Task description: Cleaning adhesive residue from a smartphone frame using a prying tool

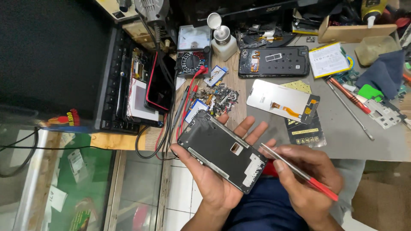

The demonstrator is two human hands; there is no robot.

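- We saw the left hand [214,175] at lower centre of the frame, palm up and fingers spread wide, cradling a black phone frame [221,150] that lay tilted across the palm
- Its fingertips reached past the frame's upper right edge, with the thumb hooked over the lower left edge
- We saw the right hand [306,179] at lower right, curled closed around red-handled tweezers [295,171], their metal tips pointing toward the frame's right corner, just beside it
- Both wrists rose from the bottom edge, over a blue-clad lap
- Above the hands, on the grey mat [385,141], lay a loose display panel [282,100] and a second opened phone [274,62]; a multimeter [192,62] sat at upper centre
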